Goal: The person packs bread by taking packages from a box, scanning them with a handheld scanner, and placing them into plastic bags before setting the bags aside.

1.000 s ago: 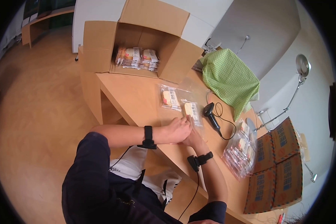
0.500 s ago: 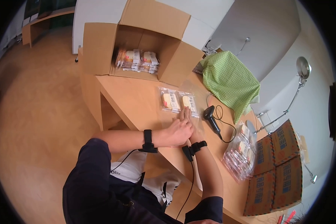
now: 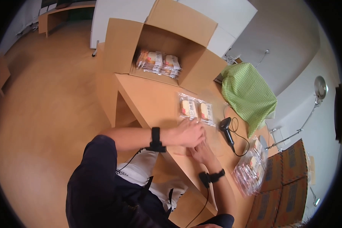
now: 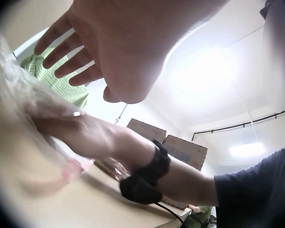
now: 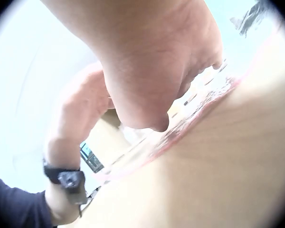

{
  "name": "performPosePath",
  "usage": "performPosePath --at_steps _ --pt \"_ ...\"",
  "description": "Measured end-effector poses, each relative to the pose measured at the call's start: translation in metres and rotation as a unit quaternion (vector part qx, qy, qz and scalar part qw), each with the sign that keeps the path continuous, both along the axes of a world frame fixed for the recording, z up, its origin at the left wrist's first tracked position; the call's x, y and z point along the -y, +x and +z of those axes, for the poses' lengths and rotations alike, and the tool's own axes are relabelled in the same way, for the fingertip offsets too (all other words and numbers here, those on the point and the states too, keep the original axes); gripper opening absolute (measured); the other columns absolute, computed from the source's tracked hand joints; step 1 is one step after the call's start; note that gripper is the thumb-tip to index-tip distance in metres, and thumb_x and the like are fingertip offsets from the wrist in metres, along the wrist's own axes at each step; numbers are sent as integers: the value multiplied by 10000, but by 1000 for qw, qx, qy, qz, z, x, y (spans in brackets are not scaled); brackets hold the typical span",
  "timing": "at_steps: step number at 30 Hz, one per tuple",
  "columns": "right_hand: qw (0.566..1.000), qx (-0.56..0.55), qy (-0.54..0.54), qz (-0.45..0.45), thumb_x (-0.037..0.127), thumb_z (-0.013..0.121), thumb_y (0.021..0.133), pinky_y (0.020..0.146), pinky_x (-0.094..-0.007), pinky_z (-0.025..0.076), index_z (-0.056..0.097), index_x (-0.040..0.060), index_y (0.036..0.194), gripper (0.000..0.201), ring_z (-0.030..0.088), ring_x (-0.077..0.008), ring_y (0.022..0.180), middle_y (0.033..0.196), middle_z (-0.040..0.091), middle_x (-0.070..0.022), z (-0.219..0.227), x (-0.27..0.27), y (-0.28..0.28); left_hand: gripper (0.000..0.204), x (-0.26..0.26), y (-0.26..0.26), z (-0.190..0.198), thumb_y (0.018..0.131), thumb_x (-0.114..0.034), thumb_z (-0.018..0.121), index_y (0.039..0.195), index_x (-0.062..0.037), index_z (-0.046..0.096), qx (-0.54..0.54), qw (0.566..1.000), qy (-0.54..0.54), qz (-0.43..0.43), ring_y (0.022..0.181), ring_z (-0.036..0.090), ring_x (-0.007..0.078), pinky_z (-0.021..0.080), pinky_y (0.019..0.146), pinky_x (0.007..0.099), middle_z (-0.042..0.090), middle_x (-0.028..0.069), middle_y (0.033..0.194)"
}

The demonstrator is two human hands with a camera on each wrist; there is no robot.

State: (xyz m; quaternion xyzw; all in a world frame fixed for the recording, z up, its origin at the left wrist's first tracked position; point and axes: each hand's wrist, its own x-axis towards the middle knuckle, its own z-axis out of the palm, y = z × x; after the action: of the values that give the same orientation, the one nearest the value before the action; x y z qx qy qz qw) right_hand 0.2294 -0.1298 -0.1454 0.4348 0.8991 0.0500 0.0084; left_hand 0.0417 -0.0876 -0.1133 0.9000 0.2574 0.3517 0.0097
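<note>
Two clear-wrapped pale bread packs (image 3: 187, 108) with dark print lie side by side in a large clear plastic bag (image 3: 213, 146) on the table. My left hand (image 3: 188, 133) crosses over the near part of the bag; its fingers look straight and spread in the left wrist view, with nothing held in the palm. Just below and beside it, my right hand (image 3: 203, 151) reaches forward at the bag. In the right wrist view its thumb (image 5: 156, 122) rests low by the pink-edged plastic and its fingers extend forward. Film partly covers those fingertips in the left wrist view.
An open cardboard box (image 3: 201, 28) with stacked bread packs (image 3: 154, 60) lies on its side at the back. To the right are a black barcode scanner (image 3: 226, 129), a green checked cloth (image 3: 247, 95), a bag of more packs (image 3: 250, 167) and brown cartons (image 3: 285, 182).
The view has swung so the scene sits further right and lower. The right pack has moved level with the left one, and my right hand has drawn back toward me from the packs.
</note>
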Motion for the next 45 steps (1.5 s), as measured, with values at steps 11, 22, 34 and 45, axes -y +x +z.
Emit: performPosePath --at_steps 11,22,34,45 --pt "976 -75 -113 -168 440 463 972 1166 -484 209 299 -104 1424 727 210 -478 1414 1478 254 -369 31 98 14 325 -178 -114 50 794 -178 588 1075 -27 652 -127 950 3 286 1218 479 338 400 1003 534 543 185 1199" --pt "971 -64 -125 -192 530 328 992 1167 -561 78 170 -68 1490 795 70 -453 1457 1538 124 -338 14 110 9 378 -253 -90 15 819 -231 553 1139 -62 663 -192 931 -33 310 1328 376 354 264 1088 605 503 204 1310" --pt "960 -66 -173 -210 559 289 992 1176 -532 21 94 -33 1517 815 -33 -425 1470 1569 27 -301 19 111 8 409 -265 -99 9 840 -127 521 1244 -80 569 -164 932 -7 324 1217 511 318 260 1048 668 570 141 1249" --pt "961 -64 -165 -215 560 289 991 1175 -530 16 98 -34 1517 817 -36 -428 1470 1567 29 -308 15 110 9 363 -264 -102 0 830 -115 519 1176 -72 620 -183 942 41 280 1239 479 319 231 1034 728 504 136 1304"
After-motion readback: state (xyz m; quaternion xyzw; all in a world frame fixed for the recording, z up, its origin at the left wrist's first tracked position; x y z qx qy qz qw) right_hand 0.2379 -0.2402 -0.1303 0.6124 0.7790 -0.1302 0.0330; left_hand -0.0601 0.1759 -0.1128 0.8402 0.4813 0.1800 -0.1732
